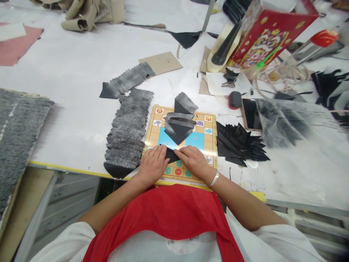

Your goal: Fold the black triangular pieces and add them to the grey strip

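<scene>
Both hands meet at a small black piece (171, 155) over the front half of a patterned game board (152, 136). My left hand (153, 163) has its fingers closed on the piece's left side. My right hand (194, 162), with a bracelet at the wrist, pinches its right side. Just beyond them on the board lie grey-edged black pieces (178, 131), with another (184, 103) at the board's far edge. A long overlapping row of grey and black pieces (129, 127) lies left of the board. Black pointed pieces (241, 143) are heaped at its right.
A phone (251, 114) lies right of the board, partly under clear plastic (283, 122). Behind stand a small black-and-red case (235, 100) and a red box (272, 36). Cardboard (160, 63) lies beyond the row; grey textured material (21, 134) is far left.
</scene>
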`<state>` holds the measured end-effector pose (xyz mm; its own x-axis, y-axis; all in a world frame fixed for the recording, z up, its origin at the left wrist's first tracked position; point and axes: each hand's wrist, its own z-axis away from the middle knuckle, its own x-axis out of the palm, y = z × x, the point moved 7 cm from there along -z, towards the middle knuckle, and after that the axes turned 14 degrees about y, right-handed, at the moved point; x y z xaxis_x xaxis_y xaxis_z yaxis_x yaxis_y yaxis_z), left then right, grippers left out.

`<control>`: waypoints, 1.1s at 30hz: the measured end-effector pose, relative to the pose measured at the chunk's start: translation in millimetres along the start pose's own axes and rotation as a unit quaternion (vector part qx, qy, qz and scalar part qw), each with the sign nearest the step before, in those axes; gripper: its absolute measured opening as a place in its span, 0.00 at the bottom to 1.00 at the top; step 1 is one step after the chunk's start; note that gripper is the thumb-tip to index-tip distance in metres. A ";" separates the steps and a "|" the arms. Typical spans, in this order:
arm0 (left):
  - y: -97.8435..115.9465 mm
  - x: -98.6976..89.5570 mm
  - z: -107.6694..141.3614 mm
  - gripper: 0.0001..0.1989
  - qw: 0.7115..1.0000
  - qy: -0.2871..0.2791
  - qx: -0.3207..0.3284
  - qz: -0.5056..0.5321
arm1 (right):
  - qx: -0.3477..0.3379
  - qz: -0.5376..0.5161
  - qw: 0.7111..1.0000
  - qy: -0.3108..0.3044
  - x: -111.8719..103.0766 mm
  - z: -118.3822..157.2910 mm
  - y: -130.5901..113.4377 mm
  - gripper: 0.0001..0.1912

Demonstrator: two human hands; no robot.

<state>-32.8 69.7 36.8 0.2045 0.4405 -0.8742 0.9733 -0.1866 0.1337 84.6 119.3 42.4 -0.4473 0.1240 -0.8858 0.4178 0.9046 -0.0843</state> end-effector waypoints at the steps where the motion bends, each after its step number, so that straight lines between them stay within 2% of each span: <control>1: 0.5 -0.1 -0.4 0.23 1.000 -0.003 0.000 -0.003 | -0.001 0.000 1.000 -0.001 -0.8 1.6 -0.5 0.14; 10: 4.9 -2.6 -9.3 0.24 0.998 -0.045 0.032 -0.020 | -0.017 0.014 0.999 -0.037 -3.1 4.4 -5.4 0.15; 14: 10.0 -4.7 -12.5 0.27 0.997 -0.043 0.056 -0.025 | -0.016 0.019 0.998 -0.054 -3.6 7.4 -5.8 0.15; 18: 14.0 5.5 -10.0 0.33 0.993 -0.074 0.085 -0.025 | -0.015 0.027 0.997 -0.071 -3.1 8.6 -6.6 0.16; 22: 15.6 14.5 -7.1 0.40 0.989 -0.109 0.093 -0.026 | -0.019 0.039 0.997 -0.063 -5.9 11.8 -5.1 0.15; 28: 21.7 16.3 -10.2 0.40 0.988 -0.135 0.063 -0.041 | -0.007 0.066 0.998 -0.008 -9.6 13.1 7.5 0.13; 33: 26.3 16.9 -12.2 0.36 0.990 -0.131 0.033 -0.037 | -0.031 0.064 0.997 -0.022 -6.8 12.5 10.5 0.13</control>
<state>-2.5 83.0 31.3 0.0897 0.2139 -0.9727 0.9739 -0.2233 0.0407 101.9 122.9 41.9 -0.3575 0.2222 -0.9071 0.4179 0.9067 0.0575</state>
